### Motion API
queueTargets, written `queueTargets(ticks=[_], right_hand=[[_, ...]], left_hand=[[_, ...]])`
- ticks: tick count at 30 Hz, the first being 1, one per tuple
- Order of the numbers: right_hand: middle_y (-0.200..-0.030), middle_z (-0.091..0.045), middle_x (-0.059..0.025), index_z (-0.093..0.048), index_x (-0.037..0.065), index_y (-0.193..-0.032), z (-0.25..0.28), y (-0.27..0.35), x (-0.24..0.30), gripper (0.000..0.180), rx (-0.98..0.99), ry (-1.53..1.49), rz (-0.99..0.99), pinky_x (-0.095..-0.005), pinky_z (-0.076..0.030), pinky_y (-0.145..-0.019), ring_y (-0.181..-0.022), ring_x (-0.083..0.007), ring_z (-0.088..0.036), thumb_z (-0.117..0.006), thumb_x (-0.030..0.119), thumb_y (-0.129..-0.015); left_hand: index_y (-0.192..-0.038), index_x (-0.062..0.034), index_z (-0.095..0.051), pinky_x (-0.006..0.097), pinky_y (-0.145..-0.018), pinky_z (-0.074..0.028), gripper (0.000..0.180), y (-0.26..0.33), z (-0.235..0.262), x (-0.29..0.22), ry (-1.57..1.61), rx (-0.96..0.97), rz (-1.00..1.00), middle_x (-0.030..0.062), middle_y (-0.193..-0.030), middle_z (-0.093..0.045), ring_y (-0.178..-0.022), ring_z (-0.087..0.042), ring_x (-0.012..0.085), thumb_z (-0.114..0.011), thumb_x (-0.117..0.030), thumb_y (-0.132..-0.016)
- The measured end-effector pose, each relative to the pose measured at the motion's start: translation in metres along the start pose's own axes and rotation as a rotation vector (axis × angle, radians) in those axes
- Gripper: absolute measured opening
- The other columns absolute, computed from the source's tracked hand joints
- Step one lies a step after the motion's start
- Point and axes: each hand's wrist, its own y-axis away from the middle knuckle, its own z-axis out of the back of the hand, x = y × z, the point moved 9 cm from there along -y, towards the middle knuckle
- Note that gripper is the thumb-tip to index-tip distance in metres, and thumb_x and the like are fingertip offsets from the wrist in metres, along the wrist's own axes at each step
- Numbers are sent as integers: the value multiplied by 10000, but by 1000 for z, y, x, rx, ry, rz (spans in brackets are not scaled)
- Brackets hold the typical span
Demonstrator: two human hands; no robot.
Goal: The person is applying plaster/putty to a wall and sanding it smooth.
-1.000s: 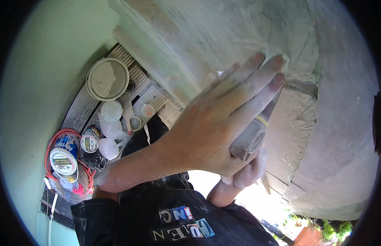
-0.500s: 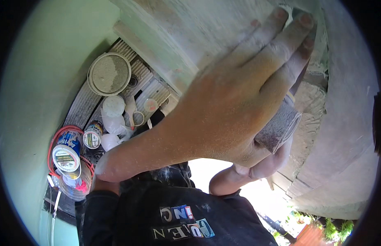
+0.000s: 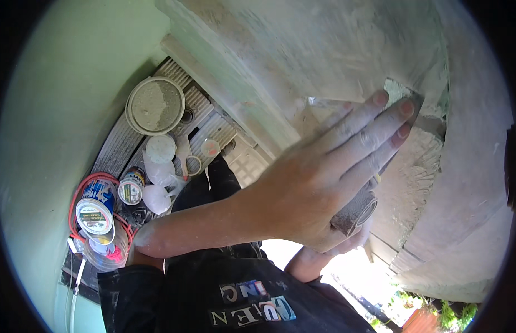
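My left hand (image 3: 319, 172) reaches up across the middle with its fingers stretched out flat, powdered with pale dust. Its fingertips press on the blade of a putty knife (image 3: 415, 101), which has whitish filler along one edge. The tool's thick grey handle (image 3: 355, 213) shows below my left palm. My right hand (image 3: 352, 244) is closed around the handle's lower end; most of its fingers are hidden behind my left hand and the handle. The blade lies against or close to a grey plastered surface (image 3: 347, 50); I cannot tell how firmly it touches.
On a corrugated ledge at left stand a round bucket of grey paste (image 3: 156, 105), lidded cans (image 3: 95, 213), a white tub (image 3: 161, 149), plastic bags (image 3: 156, 198), scissors (image 3: 192, 165) and a red hose (image 3: 75, 194). A green wall (image 3: 58, 111) borders the ledge. Rough plaster (image 3: 413, 183) lies right of my hands.
Both hands and the putty knife have moved down and slightly left in view, uncovering more of the blade and the plastered surface. The view has shifted slightly.
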Motion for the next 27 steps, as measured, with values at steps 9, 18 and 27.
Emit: queueTargets(ticks=[9, 18, 27], right_hand=[[-1238, -573, -166, -509, -101, -1280, -12, -1, 8, 434, -66, 284, -12, -341, -476, -912, -1107, -213, -577, -365, 211, -1016], [-1301, -571, -248, -450, -81, -1366, 4, 6, -2, 506, 120, -76, -13, -446, -487, -1004, -1128, -324, -621, -450, 294, -1025], [-1257, -580, -253, -449, -81, -1354, 17, 3, 8, 508, 69, -52, 15, -423, -544, -916, -1088, -326, -644, -401, 315, -1041]], left_hand=[[-1441, 98, -383, 590, -1162, -291, 997, 2, 2, 1, -45, 61, 74, 274, -1559, -258, -1463, -237, 453, -778, -339, -637], [-1451, 84, -369, 589, -1182, -270, 999, -1, 6, 2, 182, 52, 50, 231, -1577, -257, -1492, -177, 436, -785, -287, -622], [-1495, 23, -331, 581, -1187, -268, 989, -5, -9, 4, 143, 82, 39, 237, -1576, -262, -1501, -177, 399, -770, -241, -649]])
